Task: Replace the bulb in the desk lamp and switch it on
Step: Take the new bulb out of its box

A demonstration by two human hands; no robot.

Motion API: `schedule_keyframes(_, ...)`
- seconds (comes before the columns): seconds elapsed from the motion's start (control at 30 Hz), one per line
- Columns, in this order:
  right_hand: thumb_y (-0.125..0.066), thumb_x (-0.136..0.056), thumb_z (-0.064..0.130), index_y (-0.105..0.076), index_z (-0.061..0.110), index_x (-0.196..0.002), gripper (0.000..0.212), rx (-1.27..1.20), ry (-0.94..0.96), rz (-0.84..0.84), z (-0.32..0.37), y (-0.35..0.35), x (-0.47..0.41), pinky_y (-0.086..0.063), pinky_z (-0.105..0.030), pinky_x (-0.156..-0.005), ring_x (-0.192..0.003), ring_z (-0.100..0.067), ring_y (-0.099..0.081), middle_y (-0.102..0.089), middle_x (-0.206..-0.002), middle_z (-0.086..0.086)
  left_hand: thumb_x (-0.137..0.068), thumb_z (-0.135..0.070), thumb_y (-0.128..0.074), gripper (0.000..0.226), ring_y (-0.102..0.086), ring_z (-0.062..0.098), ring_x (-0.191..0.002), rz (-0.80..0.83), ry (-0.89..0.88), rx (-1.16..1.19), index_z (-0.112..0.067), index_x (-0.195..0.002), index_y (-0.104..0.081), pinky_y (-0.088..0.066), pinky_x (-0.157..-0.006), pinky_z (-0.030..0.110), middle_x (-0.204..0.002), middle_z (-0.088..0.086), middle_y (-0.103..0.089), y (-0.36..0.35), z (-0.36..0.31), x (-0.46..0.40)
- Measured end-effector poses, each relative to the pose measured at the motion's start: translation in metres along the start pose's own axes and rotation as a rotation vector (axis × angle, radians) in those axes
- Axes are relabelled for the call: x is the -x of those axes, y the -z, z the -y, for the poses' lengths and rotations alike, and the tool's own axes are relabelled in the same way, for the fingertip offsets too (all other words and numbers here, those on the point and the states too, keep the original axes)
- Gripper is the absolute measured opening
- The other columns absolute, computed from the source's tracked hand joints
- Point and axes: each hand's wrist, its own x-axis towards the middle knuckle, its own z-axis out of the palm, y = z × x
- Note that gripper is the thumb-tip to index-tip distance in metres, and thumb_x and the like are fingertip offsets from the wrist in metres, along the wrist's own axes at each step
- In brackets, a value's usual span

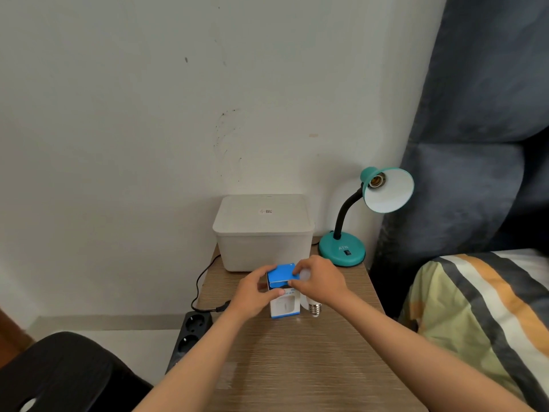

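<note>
Head view: both hands pinched small blue-and-white cardboard bulb box [282, 288], left hand [258, 292] steadying side, right hand [319, 281] lifting flap. Loose white screw-base bulb [312, 304] lay just right of box, under right hand, cap toward viewer. Teal gooseneck desk lamp [356, 221] stood beyond-right of box, socket empty.

The gooseneck desk lamp [341, 248] has a teal base and shade, white inside, on a black neck. The small cardboard bulb box [282, 288] is bright blue on top, white below. The wood-grain counter [297, 367] is light brown. The lidded plastic storage box [263, 233] is off-white. The bed's striped cover [475, 307] shows pale yellow, grey, white and orange bands.
</note>
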Motion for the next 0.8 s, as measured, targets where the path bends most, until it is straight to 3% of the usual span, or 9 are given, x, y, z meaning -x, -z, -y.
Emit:
schedule_keyframes(0.23, -0.070, -0.076, 0.042, -0.068, 0.028, -0.098, 0.026, 0.025, -0.014, 0.056, 0.000, -0.002, 0.001, -0.046, -0.026, -0.077, -0.105, -0.014, -0.057, -0.061, -0.116, 0.002, -0.075, -0.028, -0.077, 0.062, -0.051, 0.012, -0.116, -0.010, 0.018, -0.007, -0.023, -0.131, -0.050, -0.047, -0.097, 0.027, -0.136, 0.001, -0.049, -0.001, -0.001, 0.001)
schedule_keyframes(0.33, -0.070, -0.075, 0.045, -0.068, 0.028, -0.098, 0.028, 0.014, -0.024, 0.092, -0.001, 0.000, 0.000, -0.049, -0.029, -0.082, -0.108, -0.012, -0.058, -0.062, -0.119, 0.004, -0.077, -0.028, -0.075, 0.064, -0.045, 0.006, -0.117, 0.000, 0.016, -0.035, -0.018, -0.134, -0.047, -0.041, -0.094, 0.018, -0.139, 0.002, -0.046, -0.001, -0.002, 0.001)
schedule_keyframes(0.43, -0.069, -0.075, 0.047, -0.067, 0.029, -0.100, 0.031, 0.003, -0.034, 0.126, -0.002, 0.000, -0.001, -0.050, -0.030, -0.085, -0.109, -0.011, -0.058, -0.062, -0.121, 0.006, -0.080, -0.031, -0.071, 0.064, -0.040, 0.002, -0.118, 0.010, -0.001, -0.105, -0.016, -0.137, -0.043, -0.038, -0.082, 0.006, -0.140, -0.002, -0.042, -0.001, -0.004, 0.002)
schedule_keyframes(0.5, -0.068, -0.075, 0.049, -0.066, 0.030, -0.103, 0.034, 0.015, -0.038, 0.158, -0.003, 0.001, -0.001, -0.049, -0.030, -0.086, -0.110, -0.011, -0.057, -0.062, -0.122, 0.007, -0.082, -0.034, -0.068, 0.065, -0.043, 0.005, -0.120, 0.017, -0.017, -0.150, -0.015, -0.138, -0.041, -0.039, -0.077, 0.005, -0.144, 0.000, -0.040, -0.002, -0.005, 0.004)
schedule_keyframes(0.67, -0.068, -0.074, 0.050, -0.065, 0.031, -0.108, 0.039, -0.011, -0.039, 0.182, -0.008, 0.001, 0.002, -0.047, -0.031, -0.091, -0.113, -0.009, -0.055, -0.061, -0.124, 0.009, -0.085, -0.040, -0.062, 0.067, -0.038, 0.016, -0.133, 0.011, -0.007, -0.214, -0.016, -0.141, -0.036, -0.038, -0.103, 0.024, -0.152, 0.003, -0.030, -0.005, -0.009, 0.010)
schedule_keyframes(0.73, -0.069, -0.073, 0.048, -0.064, 0.029, -0.108, 0.040, -0.073, -0.047, 0.182, -0.008, 0.003, 0.004, -0.047, -0.031, -0.093, -0.112, -0.009, -0.055, -0.061, -0.123, 0.008, -0.085, -0.044, -0.061, 0.069, -0.028, 0.019, -0.140, -0.001, 0.001, -0.258, -0.018, -0.142, -0.034, -0.029, -0.113, 0.034, -0.154, 0.006, -0.026, -0.005, -0.012, 0.012)
schedule_keyframes(0.8, -0.070, -0.073, 0.041, -0.063, 0.027, -0.107, 0.038, -0.176, -0.074, 0.188, -0.010, 0.010, 0.006, -0.048, -0.031, -0.091, -0.107, -0.011, -0.056, -0.061, -0.120, 0.005, -0.086, -0.044, -0.060, 0.069, -0.017, 0.021, -0.143, -0.016, 0.004, -0.296, -0.020, -0.144, -0.030, -0.021, -0.114, 0.035, -0.155, 0.008, -0.020, -0.005, -0.014, 0.012)
